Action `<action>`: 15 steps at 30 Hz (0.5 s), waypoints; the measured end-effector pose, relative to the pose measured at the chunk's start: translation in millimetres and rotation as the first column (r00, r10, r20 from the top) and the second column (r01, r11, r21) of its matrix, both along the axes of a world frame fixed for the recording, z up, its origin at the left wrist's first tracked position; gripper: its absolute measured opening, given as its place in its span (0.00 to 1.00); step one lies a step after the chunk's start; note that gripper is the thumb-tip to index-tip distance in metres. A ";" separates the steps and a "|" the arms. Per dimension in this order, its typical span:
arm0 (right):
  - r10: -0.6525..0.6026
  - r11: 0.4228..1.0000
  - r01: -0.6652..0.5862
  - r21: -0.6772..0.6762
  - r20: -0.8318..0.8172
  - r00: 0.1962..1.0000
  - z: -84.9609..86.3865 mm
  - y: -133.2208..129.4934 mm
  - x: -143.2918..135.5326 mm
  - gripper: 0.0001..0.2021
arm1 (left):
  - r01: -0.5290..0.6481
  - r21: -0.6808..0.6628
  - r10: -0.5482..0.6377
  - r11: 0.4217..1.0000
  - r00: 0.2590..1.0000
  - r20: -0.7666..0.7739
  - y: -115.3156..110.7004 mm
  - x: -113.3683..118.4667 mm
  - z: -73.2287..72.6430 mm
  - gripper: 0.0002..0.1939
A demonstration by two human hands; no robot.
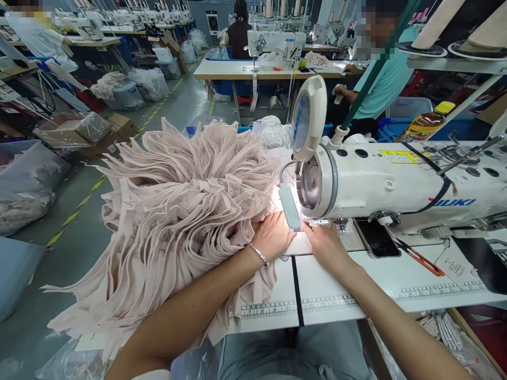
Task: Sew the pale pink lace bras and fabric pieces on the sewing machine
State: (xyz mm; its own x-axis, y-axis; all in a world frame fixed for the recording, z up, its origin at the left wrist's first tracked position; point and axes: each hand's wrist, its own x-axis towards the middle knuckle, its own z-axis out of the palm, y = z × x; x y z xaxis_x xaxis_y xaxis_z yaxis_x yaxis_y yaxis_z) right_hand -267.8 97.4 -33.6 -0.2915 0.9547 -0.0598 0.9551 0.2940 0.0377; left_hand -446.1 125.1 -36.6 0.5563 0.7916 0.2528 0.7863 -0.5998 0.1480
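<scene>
A white sewing machine stands on the table, its round end cover swung open and its light on. My left hand, with a bracelet at the wrist, lies beside the needle area, fingers on pale pink fabric under the lamp. Close to the needle on the other side is my right hand; its fingertips are partly hidden under the machine head, so what they hold is unclear. A large heap of pale pink garments rises left of the machine and reaches past my left forearm.
A phone, orange-handled scissors and a paper tag lie right of my right hand. A bottle stands behind the machine. A green pole rises above it. Other people sit at tables farther back.
</scene>
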 end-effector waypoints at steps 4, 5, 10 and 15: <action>-0.010 1.000 0.010 -0.018 0.004 1.000 1.5 0.6 -1.8 0.33 | 0.004 0.012 -0.004 1.000 1.000 0.029 0.6 0.0 -3.0 0.16; -0.015 1.000 0.015 -0.026 0.005 1.000 2.1 0.7 -2.4 0.33 | 0.003 0.011 -0.004 1.000 1.000 0.030 0.8 0.1 -3.6 0.16; -0.044 0.996 0.043 -0.076 -0.004 0.999 4.5 1.6 -3.8 0.33 | -0.007 -0.002 0.007 1.000 0.999 0.036 1.0 -0.2 -4.2 0.17; -0.071 0.992 0.069 -0.110 -0.012 0.997 6.5 1.4 -4.3 0.34 | -0.019 0.004 0.019 1.000 0.999 0.049 0.3 -0.9 -4.3 0.16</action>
State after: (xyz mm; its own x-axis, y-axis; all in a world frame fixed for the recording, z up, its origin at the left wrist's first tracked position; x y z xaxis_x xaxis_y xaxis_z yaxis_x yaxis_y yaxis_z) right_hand -272.1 98.8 -27.2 -0.2257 0.9608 -0.1609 0.9737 0.2277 -0.0063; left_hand -447.0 125.4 -41.0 0.5280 0.8008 0.2829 0.7893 -0.5856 0.1846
